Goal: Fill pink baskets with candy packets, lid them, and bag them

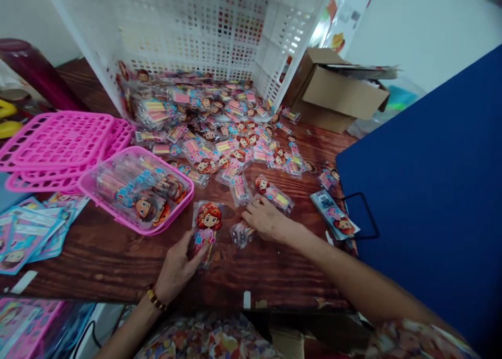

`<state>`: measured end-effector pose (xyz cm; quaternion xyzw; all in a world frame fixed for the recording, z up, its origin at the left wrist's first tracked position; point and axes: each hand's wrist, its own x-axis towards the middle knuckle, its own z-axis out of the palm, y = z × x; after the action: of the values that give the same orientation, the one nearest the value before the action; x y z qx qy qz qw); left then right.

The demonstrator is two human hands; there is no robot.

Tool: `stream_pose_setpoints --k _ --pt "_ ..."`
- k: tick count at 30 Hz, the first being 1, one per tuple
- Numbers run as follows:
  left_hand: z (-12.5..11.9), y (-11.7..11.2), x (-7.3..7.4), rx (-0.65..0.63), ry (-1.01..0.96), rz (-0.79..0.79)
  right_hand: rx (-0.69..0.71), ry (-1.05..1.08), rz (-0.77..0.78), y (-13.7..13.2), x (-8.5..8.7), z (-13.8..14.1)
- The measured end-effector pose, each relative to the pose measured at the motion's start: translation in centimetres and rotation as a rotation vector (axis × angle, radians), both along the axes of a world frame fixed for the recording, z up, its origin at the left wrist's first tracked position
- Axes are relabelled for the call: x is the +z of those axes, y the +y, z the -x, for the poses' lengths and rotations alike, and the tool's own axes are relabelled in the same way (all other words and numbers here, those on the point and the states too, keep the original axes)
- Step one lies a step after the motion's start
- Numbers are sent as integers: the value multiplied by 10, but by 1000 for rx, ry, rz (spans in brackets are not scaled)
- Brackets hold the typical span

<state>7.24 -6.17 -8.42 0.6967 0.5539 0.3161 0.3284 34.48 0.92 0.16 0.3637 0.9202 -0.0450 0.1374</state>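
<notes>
My left hand (178,267) grips a clear stick packet (209,223) between thumb and fingers; it shows a red-haired cartoon girl and the word "Stick". Beside it, my right hand (266,220) is closed over another stick packet (242,234), partly hidden under the palm. Just beyond the right fingers lie more packets, one with yellow sticks (274,194) and one with a pink front (240,190). To the left stands a pink plastic basket (188,202) with several packets laid in it in rows.
A white crate (196,29) tipped on its side spills a heap of packets (235,144) onto the wooden table (129,265). Pink basket lids (58,139) and printed cards (35,233) lie left. At right are a flat stack of sleeves (334,215), a blue panel (427,191) and a cardboard box (341,92).
</notes>
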Motion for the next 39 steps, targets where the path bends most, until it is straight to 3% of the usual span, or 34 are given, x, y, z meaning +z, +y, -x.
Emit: stream_pose_setpoints --k 5,8,13,17,25,29,31,35,39 --pt "-2 1 4 8 -13 -1 -54 6 -77 -23 1 -6" --pt "-3 1 4 14 -11 8 -77 22 37 -28 -2 -13" --pt "-3 0 2 12 -6 5 -249 126 193 18 0 -20" --pt "-4 1 7 24 -30 23 -325 22 243 47 3 -15" --pt "8 -15 17 78 -101 102 -278 142 494 -28 12 5" --pt "25 -29 28 56 -30 67 -254 179 397 -2 24 1" --pt "33 -33 32 18 37 49 -148 117 325 19 25 1" --pt "46 -37 36 -84 137 14 80 5 116 45 15 12" --pt "55 -41 41 -226 224 -8 153 -48 -20 53 1 26"
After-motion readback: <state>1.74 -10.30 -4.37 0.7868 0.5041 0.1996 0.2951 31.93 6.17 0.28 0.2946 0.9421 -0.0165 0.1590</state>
